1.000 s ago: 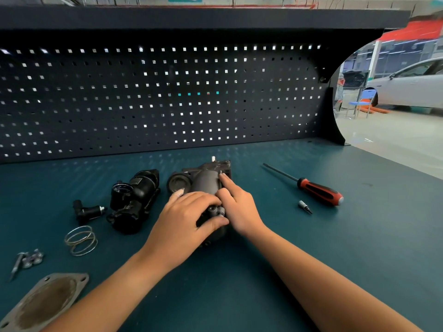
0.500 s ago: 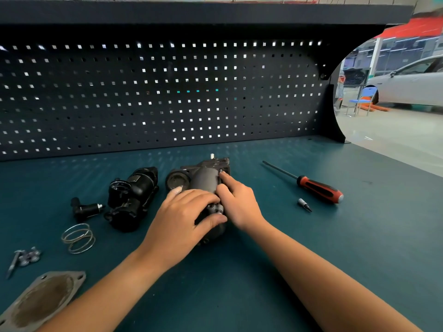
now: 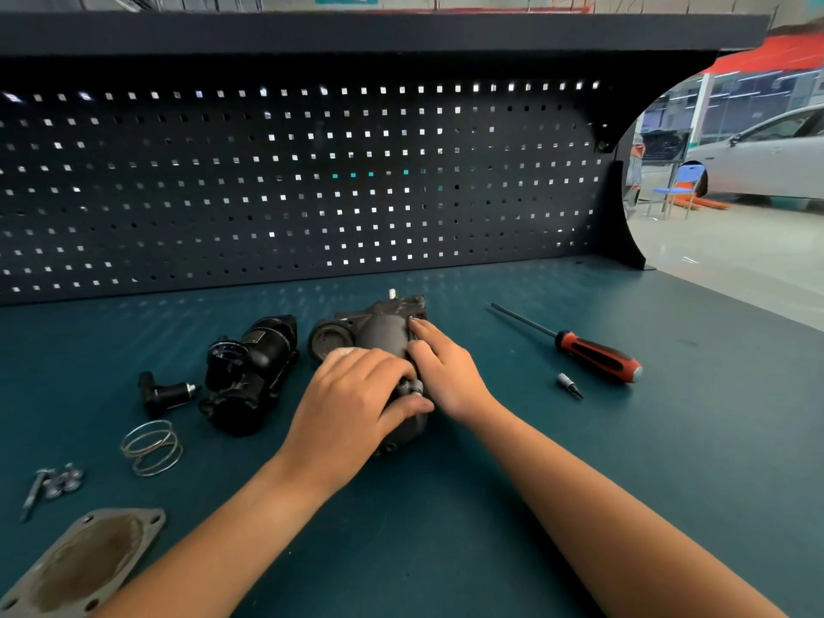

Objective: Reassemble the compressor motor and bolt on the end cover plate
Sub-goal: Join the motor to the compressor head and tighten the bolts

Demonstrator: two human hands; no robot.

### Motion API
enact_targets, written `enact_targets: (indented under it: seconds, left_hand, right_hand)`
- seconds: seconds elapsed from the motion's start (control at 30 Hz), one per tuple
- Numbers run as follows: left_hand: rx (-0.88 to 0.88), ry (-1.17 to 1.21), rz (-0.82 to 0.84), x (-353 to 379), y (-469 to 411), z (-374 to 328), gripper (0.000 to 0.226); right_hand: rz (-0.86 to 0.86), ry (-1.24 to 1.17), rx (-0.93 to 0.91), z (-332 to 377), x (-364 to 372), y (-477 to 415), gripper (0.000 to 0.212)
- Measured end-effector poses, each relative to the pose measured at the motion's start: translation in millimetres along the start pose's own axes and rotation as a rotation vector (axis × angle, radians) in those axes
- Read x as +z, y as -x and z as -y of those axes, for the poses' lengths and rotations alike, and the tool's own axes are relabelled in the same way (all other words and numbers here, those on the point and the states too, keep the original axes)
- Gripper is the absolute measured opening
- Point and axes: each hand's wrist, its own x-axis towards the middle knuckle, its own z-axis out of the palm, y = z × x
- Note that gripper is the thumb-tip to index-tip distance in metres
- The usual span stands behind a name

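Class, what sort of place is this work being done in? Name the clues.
Probably a car repair workshop: a workbench backed by a pegboard, a screwdriver lying on it, and a white car parked beyond.

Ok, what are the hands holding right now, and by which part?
The grey compressor housing. The left hand grips its near end; the right hand presses against its right side, index finger extended.

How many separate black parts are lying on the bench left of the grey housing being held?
2. The large black motor body lies just left of the grey housing; the small black elbow fitting lies further left. Others may be hidden behind the housing.
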Motion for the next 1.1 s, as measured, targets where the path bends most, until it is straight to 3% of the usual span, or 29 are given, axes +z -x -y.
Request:
enact_targets:
  seconds: [0.23, 0.37, 0.5, 0.6, 1.1]
  left_hand:
    - [-0.039, 0.020, 0.011, 2.0, -0.2, -3.4, 0.041]
    - [-0.066, 0.040, 0.028, 1.2, -0.6, -4.9, 0.040]
    - [-0.096, 0.070, 0.026, 1.1, -0.1, -6.2, 0.038]
    - [-0.117, 0.082, 0.015, 1.6, 0.6, -5.3, 0.039]
    - [-0.179, 0.139, 0.085, -19.3, 0.5, -5.8, 0.041]
  right_hand:
    - [0.078, -0.075, 0.048, -6.5, 0.9, -1.9, 0.046]
    - [-0.091, -0.255, 0.106, -13.2, 2.0, -0.6, 0.040]
    - [-0.186, -0.279, 0.197, -23.7, -1.9, -1.4, 0.029]
    - [-0.244, -0.307, 0.244, -25.2, -4.4, 1.4, 0.037]
    - [-0.329, -0.394, 0.269, -26.6, -9.3, 9.2, 0.027]
